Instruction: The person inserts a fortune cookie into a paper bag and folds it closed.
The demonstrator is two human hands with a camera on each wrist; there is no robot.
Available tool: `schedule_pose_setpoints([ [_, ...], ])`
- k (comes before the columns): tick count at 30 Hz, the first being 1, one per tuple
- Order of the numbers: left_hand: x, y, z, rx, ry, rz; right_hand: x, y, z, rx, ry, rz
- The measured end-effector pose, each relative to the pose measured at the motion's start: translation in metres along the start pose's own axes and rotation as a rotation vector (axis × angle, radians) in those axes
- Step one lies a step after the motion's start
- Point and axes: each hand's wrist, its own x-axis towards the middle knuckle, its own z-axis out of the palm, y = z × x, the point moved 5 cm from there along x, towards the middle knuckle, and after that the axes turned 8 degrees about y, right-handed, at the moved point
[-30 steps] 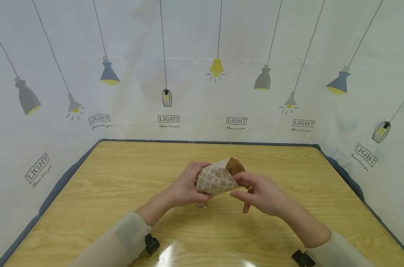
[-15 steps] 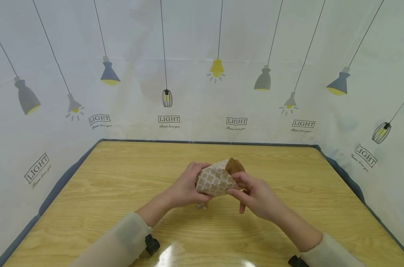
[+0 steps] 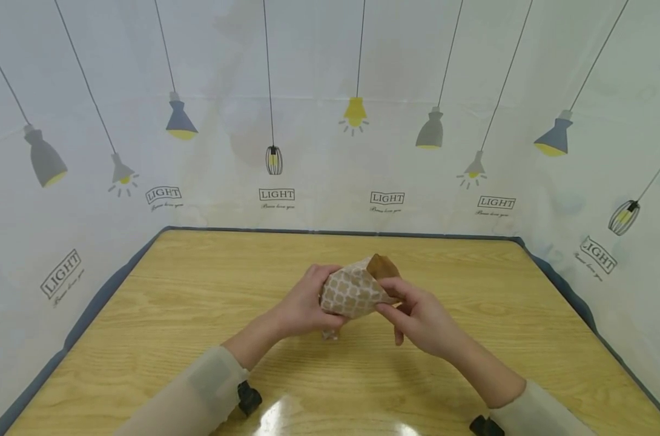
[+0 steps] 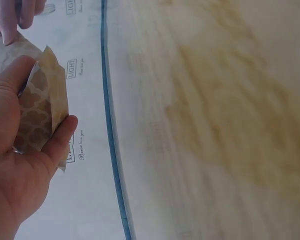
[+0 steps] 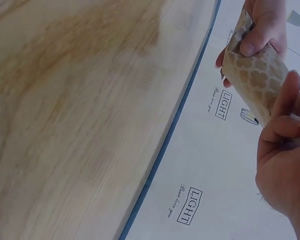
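A brown paper bag (image 3: 352, 293) with a white lattice print is held above the wooden table, its mouth turned to the right and up so that the plain brown inside shows. My left hand (image 3: 303, 310) grips the bag's closed end, thumb in front and fingers behind. In the left wrist view that end of the bag (image 4: 36, 112) looks folded between thumb and fingers. At the mouth, my right hand (image 3: 430, 321) pinches the near edge, thumb outside and index finger at the opening. The right wrist view shows the bag (image 5: 257, 75) stretched between both hands. Its contents are hidden.
The wooden table (image 3: 199, 290) has a dark blue edge (image 3: 341, 232) along its back and sides. Behind it hangs a white cloth backdrop (image 3: 319, 163) printed with lamps and "LIGHT" labels. A small black device (image 3: 248, 398) sits at the left sleeve.
My right thumb has come in from just off the bag to its near edge, pinching it. The mouth has shifted slightly. My left hand keeps its grip nearly still.
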Motion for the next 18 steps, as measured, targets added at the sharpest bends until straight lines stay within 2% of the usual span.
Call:
schedule_pose_setpoints([
  [6,0.0002,0.0,0.0008,0.012,-0.009,0.002,0.0016,-0.0034,0.0005,-0.056,0.002,0.0],
  [12,-0.0004,0.0012,0.0008,0.011,-0.011,-0.009,0.0011,-0.0025,0.0036,-0.068,-0.087,0.087],
  [14,-0.0009,-0.0001,0.001,0.017,-0.012,-0.018,0.0003,-0.0014,0.0046,-0.076,-0.102,0.085],
  [18,-0.0019,-0.0017,0.0025,0.034,-0.021,-0.027,-0.0006,-0.0015,0.0059,-0.075,-0.106,0.026],
])
